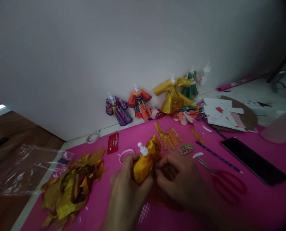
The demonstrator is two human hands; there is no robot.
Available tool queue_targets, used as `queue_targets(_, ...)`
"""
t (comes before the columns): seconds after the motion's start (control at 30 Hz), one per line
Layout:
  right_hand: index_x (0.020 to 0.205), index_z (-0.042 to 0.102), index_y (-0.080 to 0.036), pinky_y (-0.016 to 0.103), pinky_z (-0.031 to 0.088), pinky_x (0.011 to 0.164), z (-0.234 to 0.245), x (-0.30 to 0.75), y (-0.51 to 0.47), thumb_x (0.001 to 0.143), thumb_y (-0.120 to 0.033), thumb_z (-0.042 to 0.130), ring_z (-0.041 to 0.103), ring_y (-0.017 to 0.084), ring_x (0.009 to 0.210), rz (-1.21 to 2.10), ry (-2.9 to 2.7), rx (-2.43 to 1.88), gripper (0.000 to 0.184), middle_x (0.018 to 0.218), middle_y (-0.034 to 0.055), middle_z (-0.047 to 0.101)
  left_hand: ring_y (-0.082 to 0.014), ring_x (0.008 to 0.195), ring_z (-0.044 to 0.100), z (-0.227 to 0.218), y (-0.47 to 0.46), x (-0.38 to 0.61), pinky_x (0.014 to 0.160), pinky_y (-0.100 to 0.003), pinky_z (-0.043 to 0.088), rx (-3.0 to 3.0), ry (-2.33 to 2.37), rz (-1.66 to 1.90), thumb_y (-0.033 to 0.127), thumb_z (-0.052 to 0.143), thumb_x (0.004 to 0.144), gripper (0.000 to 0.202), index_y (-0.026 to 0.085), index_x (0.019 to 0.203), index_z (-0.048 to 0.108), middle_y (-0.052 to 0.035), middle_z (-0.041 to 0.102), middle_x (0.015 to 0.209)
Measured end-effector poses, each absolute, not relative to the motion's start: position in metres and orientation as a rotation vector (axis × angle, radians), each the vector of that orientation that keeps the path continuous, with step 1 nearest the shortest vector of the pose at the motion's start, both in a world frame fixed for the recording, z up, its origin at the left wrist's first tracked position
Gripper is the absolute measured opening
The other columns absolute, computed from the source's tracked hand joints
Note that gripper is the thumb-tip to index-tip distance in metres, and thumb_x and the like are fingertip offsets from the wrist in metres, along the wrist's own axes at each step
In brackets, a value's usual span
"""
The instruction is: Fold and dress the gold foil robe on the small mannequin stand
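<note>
The left hand (127, 179) reaches up from below, fingers curled and clamped round a small doll figure in gold cloth (146, 160) tilted above its knuckles. Just beside it, the right hand (179, 176) bends inward, fingertips pinched together on the cloth's lower edge; red scissors (226, 179) lie near its outer side.

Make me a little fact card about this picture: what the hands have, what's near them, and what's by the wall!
Left hand: grips small gold-fabric-wrapped doll form with white neck knob
Right hand: fingertips pinch the gold fabric at the doll's side
Work surface: bright pink mat
Left of hands: pile of crumpled gold foil scraps
Right of hands: red-handled scissors, striped pencil, black phone
By wall: purple robe doll, orange robe doll, yellow robe doll, green dress doll
</note>
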State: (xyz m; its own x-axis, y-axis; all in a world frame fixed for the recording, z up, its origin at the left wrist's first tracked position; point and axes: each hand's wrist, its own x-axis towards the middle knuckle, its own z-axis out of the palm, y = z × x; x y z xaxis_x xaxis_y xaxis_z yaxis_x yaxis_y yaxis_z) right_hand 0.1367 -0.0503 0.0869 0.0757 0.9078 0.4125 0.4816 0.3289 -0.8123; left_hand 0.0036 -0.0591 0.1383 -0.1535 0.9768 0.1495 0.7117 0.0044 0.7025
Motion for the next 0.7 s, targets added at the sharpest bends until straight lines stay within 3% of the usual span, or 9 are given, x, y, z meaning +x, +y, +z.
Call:
queue_targets(0.17, 0.06, 0.062, -0.019, 0.022, 0.031, 0.049, 0.085, 0.139, -0.051, 0.067, -0.013, 0.055, 0.045, 0.009, 0.048, 0.493, -1.566, -1.305, 0.012, 0.054, -0.0043, 0.053, -0.0189, 0.057, 0.067, 0.138, -0.059, 0.004, 0.054, -0.027, 0.048, 1.709, 1.91, 0.955, 0.023, 0.065, 0.073, 0.022, 0.024, 0.094, 0.063, 0.0044, 0.072, 0.067)
queue_targets(0.37, 0.056, 0.062, -0.019, 0.019, 0.027, 0.041, 0.092, 0.146, -0.048, 0.064, -0.018, 0.053, 0.04, 0.008, 0.041, 0.753, -1.513, -1.339, 0.013, 0.046, -0.0054, 0.048, -0.0182, 0.053, 0.064, 0.137, -0.058, 0.003, 0.051, -0.026, 0.047, 1.739, 1.884, 0.965, 0.023, 0.061, 0.07, 0.025, 0.023, 0.095, 0.063, 0.0037, 0.07, 0.066)
queue_targets(0.7, 0.056, 0.062, -0.021, 0.02, 0.028, 0.041, 0.076, 0.157, -0.053, 0.064, -0.02, 0.052, 0.044, 0.01, 0.042, 0.852, -1.401, -1.408, 0.012, 0.047, -0.0044, 0.053, -0.0183, 0.057, 0.065, 0.129, -0.053, -0.011, 0.054, -0.028, 0.048, 1.868, 1.851, 0.846, 0.022, 0.062, 0.072, 0.028, 0.023, 0.1, 0.062, 0.0036, 0.071, 0.069)
